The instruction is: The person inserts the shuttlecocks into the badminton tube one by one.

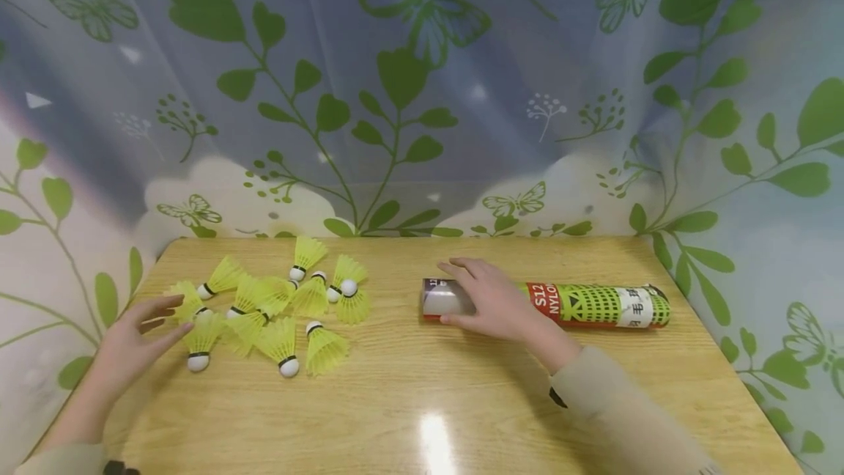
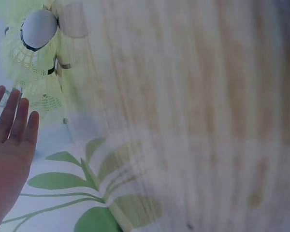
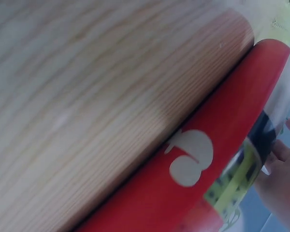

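Observation:
Several yellow shuttlecocks [image 1: 327, 352] with white heads lie in a loose cluster on the left of the wooden table. At the cluster's left edge is my left hand [image 1: 128, 347], fingers parted beside a shuttlecock [image 1: 206, 333] and holding nothing. In the left wrist view the hand [image 2: 12, 150] has straight fingers, with shuttlecocks [image 2: 38, 29] beyond. My right hand [image 1: 491, 303] lies over the left part of a printed shuttlecock tube [image 1: 587, 304], thumb on the near side and fingers extended across the far side. In the right wrist view the red-sided tube [image 3: 193, 159] partly hides that hand [image 3: 282, 179].
The wooden table [image 1: 369, 416] ends at a patterned curtain [image 1: 422, 130] along its back, left and right sides. Bare wood lies between the shuttlecocks and the tube, and in front of both.

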A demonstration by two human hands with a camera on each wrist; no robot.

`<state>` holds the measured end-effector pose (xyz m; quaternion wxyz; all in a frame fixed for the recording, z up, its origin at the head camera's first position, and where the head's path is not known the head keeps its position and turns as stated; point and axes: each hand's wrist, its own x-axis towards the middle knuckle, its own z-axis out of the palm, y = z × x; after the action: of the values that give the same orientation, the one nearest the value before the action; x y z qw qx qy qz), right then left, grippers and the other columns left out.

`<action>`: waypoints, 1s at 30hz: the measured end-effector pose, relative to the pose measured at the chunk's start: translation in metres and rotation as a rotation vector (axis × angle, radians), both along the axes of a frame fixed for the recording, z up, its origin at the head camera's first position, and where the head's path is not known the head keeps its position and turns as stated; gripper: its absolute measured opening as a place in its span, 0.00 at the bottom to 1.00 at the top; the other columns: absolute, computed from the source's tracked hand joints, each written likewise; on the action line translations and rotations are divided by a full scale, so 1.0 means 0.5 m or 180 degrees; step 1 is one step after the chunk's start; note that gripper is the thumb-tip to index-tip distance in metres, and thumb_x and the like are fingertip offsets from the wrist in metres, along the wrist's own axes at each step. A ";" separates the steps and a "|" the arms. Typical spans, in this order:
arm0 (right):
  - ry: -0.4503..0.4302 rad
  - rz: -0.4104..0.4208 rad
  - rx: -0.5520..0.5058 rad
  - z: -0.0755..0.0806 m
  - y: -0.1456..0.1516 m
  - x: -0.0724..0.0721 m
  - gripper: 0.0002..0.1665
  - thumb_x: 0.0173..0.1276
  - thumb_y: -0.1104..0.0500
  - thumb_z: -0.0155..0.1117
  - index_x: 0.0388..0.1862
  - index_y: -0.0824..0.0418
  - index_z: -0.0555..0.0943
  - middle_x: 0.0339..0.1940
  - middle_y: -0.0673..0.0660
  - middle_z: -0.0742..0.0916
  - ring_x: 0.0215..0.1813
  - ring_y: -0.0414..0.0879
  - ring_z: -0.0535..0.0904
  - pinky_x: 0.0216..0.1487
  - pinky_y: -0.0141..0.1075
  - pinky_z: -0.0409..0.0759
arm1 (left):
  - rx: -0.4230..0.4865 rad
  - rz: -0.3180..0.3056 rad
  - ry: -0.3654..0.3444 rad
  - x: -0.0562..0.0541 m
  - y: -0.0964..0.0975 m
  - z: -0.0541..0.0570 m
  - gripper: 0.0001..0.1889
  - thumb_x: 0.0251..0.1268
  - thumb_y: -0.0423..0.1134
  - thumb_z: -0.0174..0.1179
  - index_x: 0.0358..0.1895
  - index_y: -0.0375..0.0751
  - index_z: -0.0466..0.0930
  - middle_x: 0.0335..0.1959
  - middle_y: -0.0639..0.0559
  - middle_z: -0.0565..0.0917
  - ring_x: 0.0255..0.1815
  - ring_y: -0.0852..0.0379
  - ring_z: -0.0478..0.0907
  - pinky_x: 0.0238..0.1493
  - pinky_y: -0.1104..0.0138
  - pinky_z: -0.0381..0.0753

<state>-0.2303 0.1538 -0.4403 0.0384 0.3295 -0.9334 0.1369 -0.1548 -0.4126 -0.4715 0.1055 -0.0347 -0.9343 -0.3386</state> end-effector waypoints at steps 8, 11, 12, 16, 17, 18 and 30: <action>-0.0090 0.0062 0.0094 -0.002 -0.026 -0.006 0.51 0.70 0.34 0.72 0.83 0.54 0.67 0.79 0.62 0.76 0.78 0.63 0.73 0.78 0.61 0.72 | -0.0077 0.0106 -0.0362 0.007 0.005 0.010 0.26 0.76 0.44 0.68 0.66 0.28 0.78 0.62 0.25 0.82 0.59 0.40 0.85 0.58 0.45 0.85; -0.0093 0.0096 0.0113 -0.009 -0.031 -0.008 0.49 0.70 0.36 0.73 0.83 0.54 0.68 0.77 0.61 0.77 0.77 0.62 0.75 0.74 0.60 0.76 | -0.0079 0.0104 -0.0463 0.010 0.006 0.011 0.26 0.78 0.45 0.66 0.66 0.27 0.78 0.62 0.21 0.80 0.62 0.16 0.76 0.54 0.28 0.78; -0.0087 0.0108 0.0115 -0.011 -0.032 -0.009 0.49 0.70 0.36 0.73 0.82 0.54 0.69 0.77 0.61 0.78 0.76 0.61 0.75 0.73 0.59 0.77 | -0.0093 0.0104 -0.0474 0.011 0.005 0.011 0.26 0.78 0.45 0.65 0.66 0.27 0.78 0.62 0.21 0.79 0.62 0.15 0.76 0.54 0.27 0.78; -0.0086 0.0117 0.0144 -0.019 -0.034 -0.012 0.49 0.68 0.37 0.75 0.82 0.53 0.69 0.76 0.61 0.79 0.74 0.60 0.77 0.71 0.58 0.80 | -0.0148 0.0096 -0.0470 0.011 0.003 0.010 0.25 0.78 0.45 0.65 0.65 0.27 0.80 0.62 0.21 0.80 0.61 0.16 0.77 0.54 0.28 0.79; -0.0080 0.0118 0.0152 -0.020 -0.034 -0.012 0.50 0.68 0.37 0.76 0.81 0.53 0.69 0.75 0.61 0.79 0.74 0.60 0.77 0.70 0.58 0.80 | -0.0162 0.0099 -0.0458 0.011 0.003 0.009 0.24 0.78 0.45 0.65 0.65 0.27 0.81 0.62 0.21 0.81 0.61 0.16 0.77 0.54 0.29 0.79; -0.0081 0.0117 0.0160 -0.021 -0.034 -0.012 0.50 0.67 0.37 0.77 0.81 0.54 0.69 0.75 0.60 0.79 0.73 0.60 0.77 0.70 0.57 0.80 | -0.0171 0.0105 -0.0442 0.011 0.003 0.009 0.24 0.78 0.45 0.65 0.64 0.27 0.81 0.61 0.21 0.81 0.61 0.16 0.77 0.54 0.29 0.79; -0.0178 0.0088 0.0115 -0.019 -0.038 -0.016 0.51 0.59 0.53 0.87 0.79 0.53 0.72 0.70 0.59 0.84 0.69 0.57 0.81 0.67 0.54 0.84 | -0.0288 0.0199 -0.0274 0.011 0.000 0.010 0.17 0.76 0.43 0.67 0.52 0.30 0.89 0.55 0.27 0.88 0.49 0.71 0.82 0.52 0.33 0.81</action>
<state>-0.2380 0.1349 -0.4497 0.0045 0.3391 -0.9318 0.1297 -0.1495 -0.4125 -0.4666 0.0741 0.0044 -0.9530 -0.2938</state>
